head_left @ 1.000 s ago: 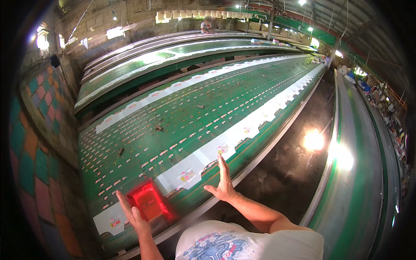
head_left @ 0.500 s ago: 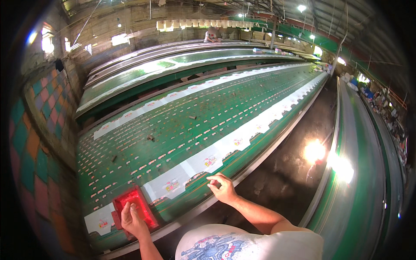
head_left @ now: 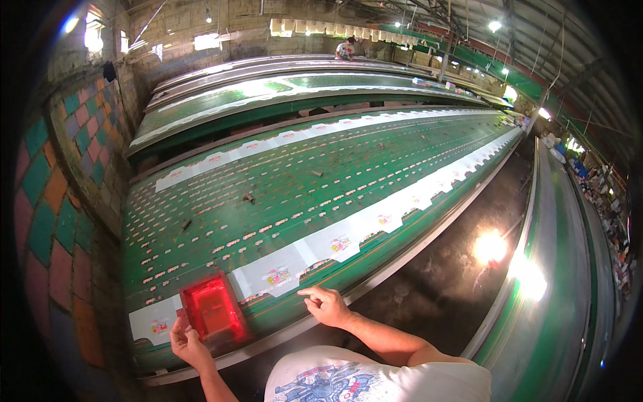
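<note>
Red frame (head_left: pixel 213 309) just above left grip (head_left: pixel 187 343), touching fingertips.

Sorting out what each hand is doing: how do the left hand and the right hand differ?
The left hand sits at the near edge of the red frame, fingers up against it; the right hand is apart from it, by the table edge. The left hand looks open, the right hand half curled, forefinger pointing left toward a white printed piece. Both are bare and reach over the same green table.

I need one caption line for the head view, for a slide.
Left hand beside a red frame, right hand near white printed pieces on a long green table.
</note>
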Demonstrator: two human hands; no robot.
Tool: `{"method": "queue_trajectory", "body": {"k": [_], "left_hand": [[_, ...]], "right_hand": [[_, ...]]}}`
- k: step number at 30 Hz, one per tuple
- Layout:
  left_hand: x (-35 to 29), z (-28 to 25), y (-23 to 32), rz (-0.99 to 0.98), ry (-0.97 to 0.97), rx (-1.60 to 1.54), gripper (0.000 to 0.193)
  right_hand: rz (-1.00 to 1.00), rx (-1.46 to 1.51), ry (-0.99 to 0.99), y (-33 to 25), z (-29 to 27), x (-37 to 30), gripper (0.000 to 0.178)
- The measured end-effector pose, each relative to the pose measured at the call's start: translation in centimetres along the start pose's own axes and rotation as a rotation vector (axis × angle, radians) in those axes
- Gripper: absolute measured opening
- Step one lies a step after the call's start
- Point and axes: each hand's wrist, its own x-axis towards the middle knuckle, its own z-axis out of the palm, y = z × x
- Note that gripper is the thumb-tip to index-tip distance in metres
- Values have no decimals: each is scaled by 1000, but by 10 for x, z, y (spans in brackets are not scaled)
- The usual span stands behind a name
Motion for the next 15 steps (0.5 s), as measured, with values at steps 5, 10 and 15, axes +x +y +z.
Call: {"method": "queue_trajectory", "body": {"k": [5,10,15], "left_hand": [[28,-20,-16,-44,19,137,58],[48,-54,-84,26,-113,349,75],[48,-57,-102,-28,-241,343,88]], "right_hand": [[-65,-48,-8,-17,32,14,36],[-49,7,-80,-44,74,25,35],[-5,3,-172,-49,121,14,41]]}}
